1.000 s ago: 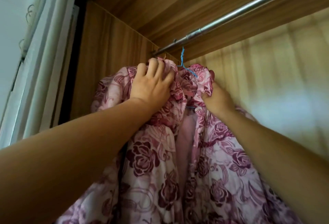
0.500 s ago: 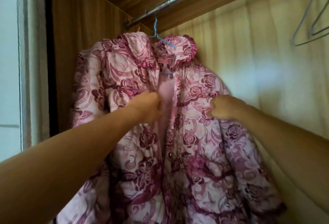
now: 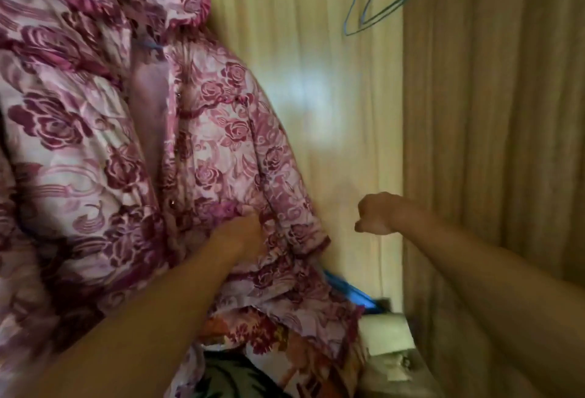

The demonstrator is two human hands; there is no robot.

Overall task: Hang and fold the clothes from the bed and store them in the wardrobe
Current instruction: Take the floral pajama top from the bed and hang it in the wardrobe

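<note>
A quilted pink jacket [image 3: 95, 131] with dark magenta roses hangs on a thin blue hanger [image 3: 148, 45] at the left of the wardrobe. Its front is partly open and shows a plain pink lining. My left hand [image 3: 243, 233] is low on the jacket's front and grips a fold of the fabric, with its fingertips buried in the cloth. To the right, my right hand [image 3: 376, 214] is curled into a fist, clear of the jacket's sleeve and holding nothing.
Two empty blue wire hangers [image 3: 376, 8] hang at the upper right. Behind them is the wardrobe's pale wood back panel [image 3: 332, 81], with a side panel [image 3: 493, 119] on the right. Below the jacket lie an orange flowered cloth [image 3: 285, 344], something blue [image 3: 351, 291] and a white item [image 3: 386, 334].
Both hands moved down from the jacket's collar along its front. My right hand let go of the fabric and drew away to the right. The view dropped and swung right.
</note>
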